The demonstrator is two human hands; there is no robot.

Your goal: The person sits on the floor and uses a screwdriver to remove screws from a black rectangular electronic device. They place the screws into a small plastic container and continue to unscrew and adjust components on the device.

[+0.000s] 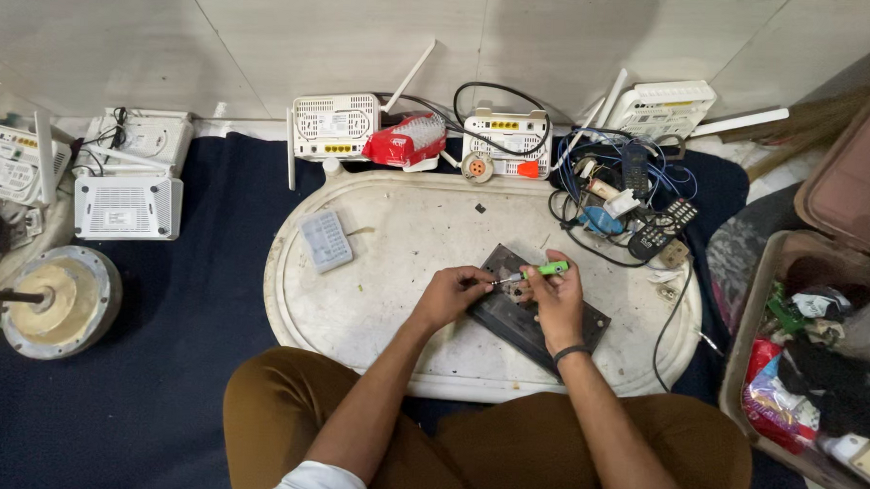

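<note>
- One dark blue mat (162,341) covers the floor under everything.
- One white oval tray (395,272) lies on the mat, in front of the seated person's knees.
- Five white routers sit around the tray: three at the left (128,207), two along the wall (335,125), plus one more white box (663,108) at the upper right.
- One round motor part (57,301) rests at the far left.
- One dark flat device (524,320) lies on the tray's right half, under both hands.
- Two black remotes (662,226) lie in a tangle of cables.
- One small grey keypad (326,241) lies on the tray, apart from the hands.
- One green-handled screwdriver (542,270) is pinched in the right hand (555,302), tip pointing left.
- The left hand (451,291) has its fingers pressed together at the screwdriver's tip, on the device.
</note>
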